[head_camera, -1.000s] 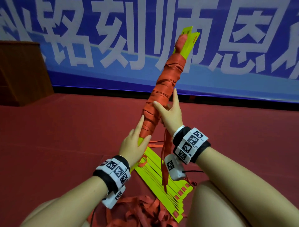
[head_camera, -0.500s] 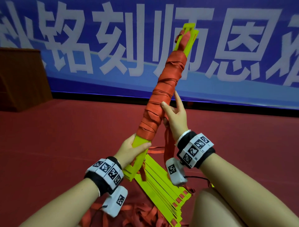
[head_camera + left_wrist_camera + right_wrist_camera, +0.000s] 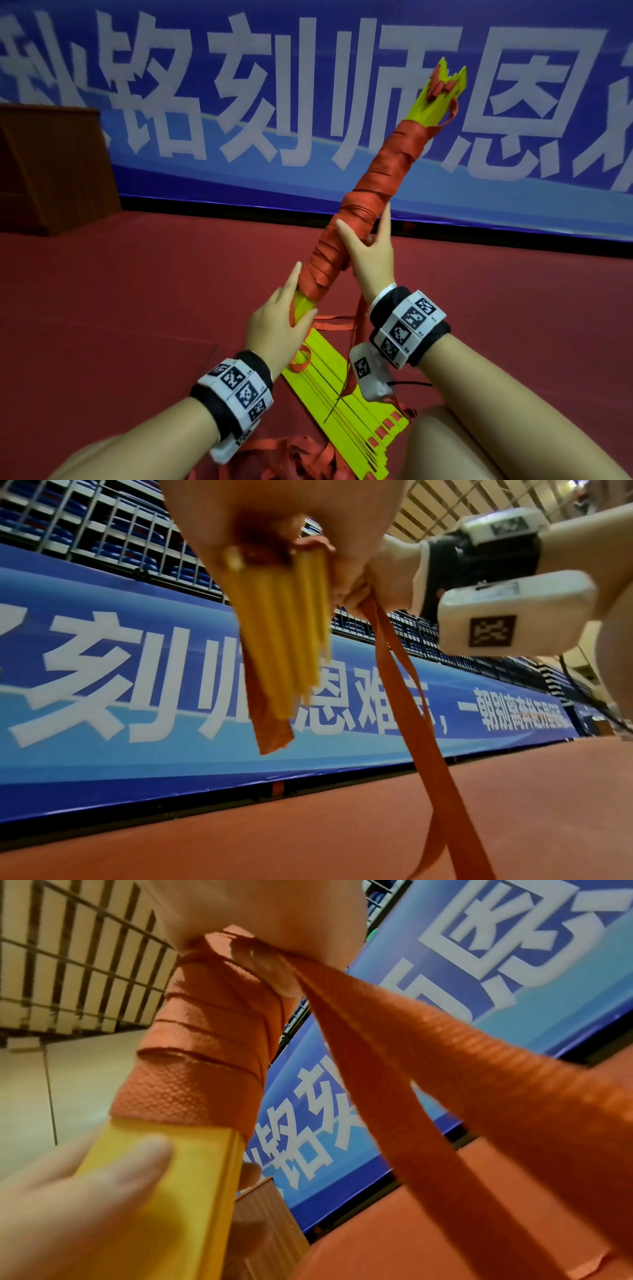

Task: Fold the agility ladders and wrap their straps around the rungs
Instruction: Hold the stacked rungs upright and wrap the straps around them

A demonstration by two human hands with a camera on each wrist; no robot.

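A bundle of yellow ladder rungs (image 3: 442,99) wrapped in orange strap (image 3: 376,174) slants up to the right in front of me. My left hand (image 3: 277,322) grips its bare yellow lower end (image 3: 284,631). My right hand (image 3: 371,246) grips the wrapped middle and pinches the loose strap tail (image 3: 428,1069) against the wrapping (image 3: 205,1047). The tail (image 3: 411,723) hangs down toward the floor. A second folded yellow ladder (image 3: 346,401) lies flat on the floor under my wrists, with loose orange strap (image 3: 294,455) heaped near it.
Red floor (image 3: 120,308) spreads all around. A blue banner (image 3: 239,102) with white characters closes off the far side. A brown wooden cabinet (image 3: 51,164) stands at the far left. My bare knees (image 3: 462,445) frame the ladder on the floor.
The bundle has tilted further to the right and its top rose. My right hand slid up the wrapping. My left hand shifted on the lower yellow end.
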